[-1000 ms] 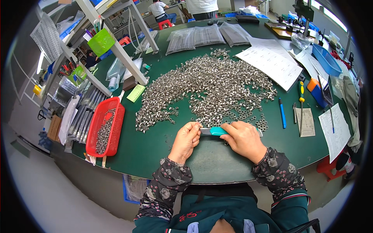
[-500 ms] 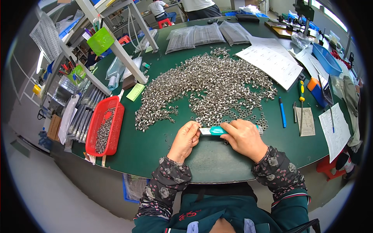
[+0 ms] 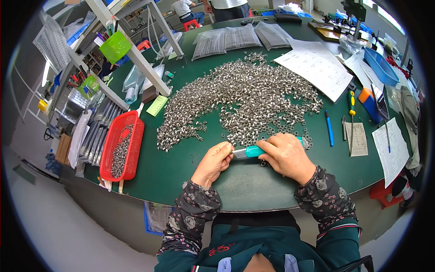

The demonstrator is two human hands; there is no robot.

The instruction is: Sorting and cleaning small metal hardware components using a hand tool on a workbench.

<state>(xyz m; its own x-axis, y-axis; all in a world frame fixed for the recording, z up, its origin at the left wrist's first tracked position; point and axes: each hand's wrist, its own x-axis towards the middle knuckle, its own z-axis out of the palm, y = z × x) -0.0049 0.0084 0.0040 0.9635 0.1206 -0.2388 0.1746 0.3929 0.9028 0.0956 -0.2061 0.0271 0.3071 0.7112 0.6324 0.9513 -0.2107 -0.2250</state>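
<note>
Right hand [image 3: 289, 156] was wrapped firmly around teal knife [image 3: 253, 151], blade [image 3: 239, 154] pointing left. Left hand [image 3: 212, 164] was closed in fingertip pinch on small ring [image 3: 232, 153], mostly hidden, at blade's tip. Knife sat between hands, over table [image 3: 253, 190]; ring pile [image 3: 265, 97] lay just beyond both.
</note>
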